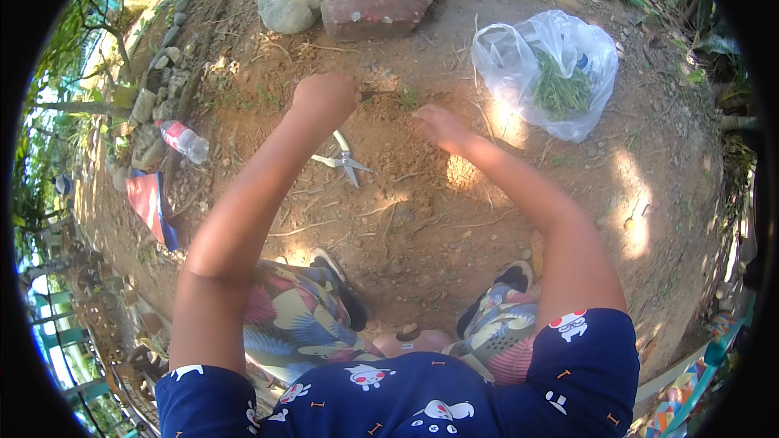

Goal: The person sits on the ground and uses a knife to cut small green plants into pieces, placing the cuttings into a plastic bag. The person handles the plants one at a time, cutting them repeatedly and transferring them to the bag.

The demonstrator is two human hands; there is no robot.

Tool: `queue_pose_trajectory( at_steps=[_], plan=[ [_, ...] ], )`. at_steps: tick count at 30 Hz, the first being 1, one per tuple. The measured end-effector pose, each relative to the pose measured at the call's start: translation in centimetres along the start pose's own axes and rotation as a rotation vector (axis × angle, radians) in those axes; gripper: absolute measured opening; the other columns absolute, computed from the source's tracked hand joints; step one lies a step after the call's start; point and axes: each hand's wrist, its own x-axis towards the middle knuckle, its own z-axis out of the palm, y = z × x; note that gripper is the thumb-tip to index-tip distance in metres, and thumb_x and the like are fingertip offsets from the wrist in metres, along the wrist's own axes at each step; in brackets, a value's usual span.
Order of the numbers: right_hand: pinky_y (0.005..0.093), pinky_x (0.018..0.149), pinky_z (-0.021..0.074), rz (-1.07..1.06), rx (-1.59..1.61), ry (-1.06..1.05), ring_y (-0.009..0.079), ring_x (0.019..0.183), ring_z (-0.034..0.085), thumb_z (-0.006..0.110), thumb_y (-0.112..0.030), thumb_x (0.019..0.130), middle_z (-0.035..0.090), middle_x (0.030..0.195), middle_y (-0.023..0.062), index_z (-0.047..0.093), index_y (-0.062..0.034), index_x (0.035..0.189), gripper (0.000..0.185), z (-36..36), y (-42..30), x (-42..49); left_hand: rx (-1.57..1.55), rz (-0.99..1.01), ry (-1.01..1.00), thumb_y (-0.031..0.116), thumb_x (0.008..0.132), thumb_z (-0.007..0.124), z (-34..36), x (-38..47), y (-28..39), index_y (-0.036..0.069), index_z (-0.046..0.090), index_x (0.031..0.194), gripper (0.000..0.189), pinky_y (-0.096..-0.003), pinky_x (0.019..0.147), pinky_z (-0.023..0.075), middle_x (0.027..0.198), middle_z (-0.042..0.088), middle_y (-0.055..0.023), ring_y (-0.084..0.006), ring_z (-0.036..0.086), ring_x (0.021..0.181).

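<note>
My left hand (pixel 325 97) is closed in a fist around the grip of a bladed hand tool. Its dark narrow blade (pixel 376 95) sticks out to the right, low over loose brown soil (pixel 389 140); the handle is hidden in my fist. Just past the blade's tip grows a small green weed (pixel 409 97). My right hand (pixel 441 126) hovers at the soil right of the weed, fingers bent towards it. Whether anything is between those fingertips cannot be made out. Below my left hand lie pruning shears (pixel 345 161) with pale handles, blades spread apart.
A clear plastic bag (pixel 569 91) holding cut greenery lies to the right. At the far side sit a reddish rock (pixel 377 3) and rounded stones (pixel 289 5). A plastic bottle (pixel 184 141) and a red-and-blue packet (pixel 152 207) lie left, beside a stone border (pixel 145 106).
</note>
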Motion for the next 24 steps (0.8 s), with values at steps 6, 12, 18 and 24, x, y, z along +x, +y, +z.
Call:
queue_pose_trajectory(
  at_steps=[6, 12, 18, 24],
  plan=[
    [0.0373, 0.12, 0.0234, 0.099, -0.254, -0.001, 0.0306, 0.144, 0.026, 0.056, 0.005, 0.082, 0.027, 0.156, 0.0173, 0.032, -0.0012, 0.148, 0.071, 1.0, 0.0, -0.7, -0.062, 0.009, 0.062, 0.035, 0.092, 0.054, 0.8, 0.4, 0.1, 0.014, 0.071, 0.1, 0.028, -0.0455, 0.077, 0.0542, 0.089, 0.071, -0.0127, -0.0325, 0.068, 0.088],
    [0.038, 0.122, 0.0186, 0.17, -0.259, -0.075, 0.0289, 0.148, 0.017, 0.061, 0.005, 0.079, 0.015, 0.16, 0.0147, 0.02, -0.0023, 0.152, 0.084, 0.8, -1.2, -0.1, -0.006, 0.074, 0.013, 0.025, 0.093, 0.054, 1.1, 0.3, 1.4, 0.004, 0.07, 0.096, 0.026, -0.0394, 0.072, 0.0568, 0.094, 0.072, -0.012, -0.0297, 0.07, 0.089],
    [0.0387, 0.122, 0.0157, 0.232, -0.242, -0.115, 0.0294, 0.148, 0.014, 0.054, 0.005, 0.084, 0.013, 0.161, 0.0158, 0.018, -0.0018, 0.152, 0.078, 1.9, -1.8, 0.5, 0.173, 0.203, 0.005, 0.013, 0.089, 0.058, 2.2, 0.3, 1.1, 0.006, 0.071, 0.092, 0.015, -0.0375, 0.069, 0.0575, 0.09, 0.072, -0.0101, -0.0265, 0.071, 0.085],
    [0.042, 0.122, 0.0122, 0.334, -0.349, -0.183, 0.0301, 0.149, 0.008, 0.051, 0.0, 0.087, 0.004, 0.162, 0.0167, 0.009, -0.0029, 0.154, 0.079, 3.0, -2.7, 1.6, 0.166, 0.17, 0.034, 0.011, 0.087, 0.058, 2.7, 0.3, 1.8, 0.01, 0.071, 0.093, 0.014, -0.0388, 0.07, 0.0573, 0.09, 0.071, -0.0082, -0.0259, 0.071, 0.087]
  ],
)
